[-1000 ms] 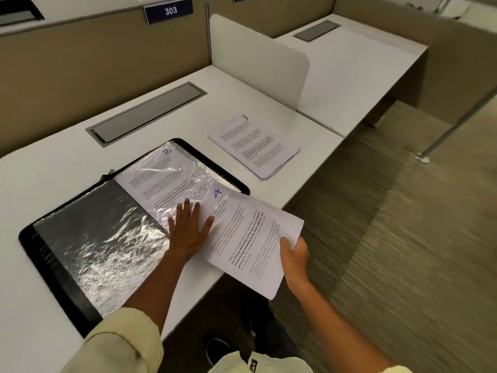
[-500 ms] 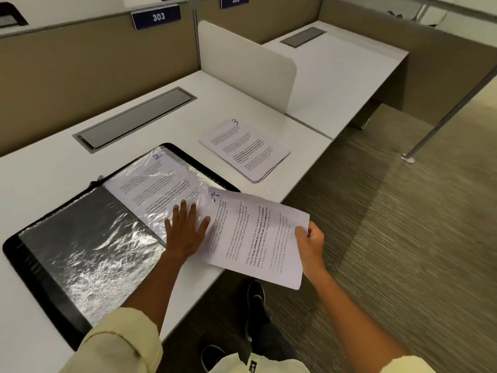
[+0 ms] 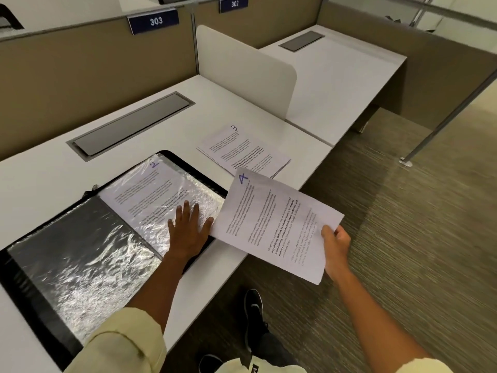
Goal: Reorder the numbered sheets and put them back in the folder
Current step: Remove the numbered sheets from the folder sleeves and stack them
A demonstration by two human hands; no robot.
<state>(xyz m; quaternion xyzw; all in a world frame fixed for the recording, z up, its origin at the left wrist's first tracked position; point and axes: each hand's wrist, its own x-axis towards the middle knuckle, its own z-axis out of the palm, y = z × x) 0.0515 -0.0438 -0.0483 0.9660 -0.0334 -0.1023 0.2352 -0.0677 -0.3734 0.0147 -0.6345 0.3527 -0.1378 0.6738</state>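
Note:
A black folder (image 3: pixel 29 286) with clear plastic sleeves lies open on the white desk (image 3: pixel 48 168). Its right sleeve holds the sheet marked 2 (image 3: pixel 145 195). My left hand (image 3: pixel 188 232) presses flat on that sleeve near the folder's front edge, fingers spread. My right hand (image 3: pixel 336 246) pinches the lower right edge of the sheet marked 4 (image 3: pixel 274 224), which hangs in the air just past the desk's front edge, free of the sleeve. A small stack topped by the sheet marked 3 (image 3: pixel 244 152) lies on the desk behind it.
A grey cable hatch (image 3: pixel 131 122) is set into the desk behind the folder. A white divider panel (image 3: pixel 244 74) stands at the desk's right end, with another desk beyond it. Carpet and my shoe (image 3: pixel 252 313) are below.
My right hand has drawn sheet 4 out from under the plastic sleeve and moved it right and up, clear of the folder. My left hand stays pressed on the sleeve.

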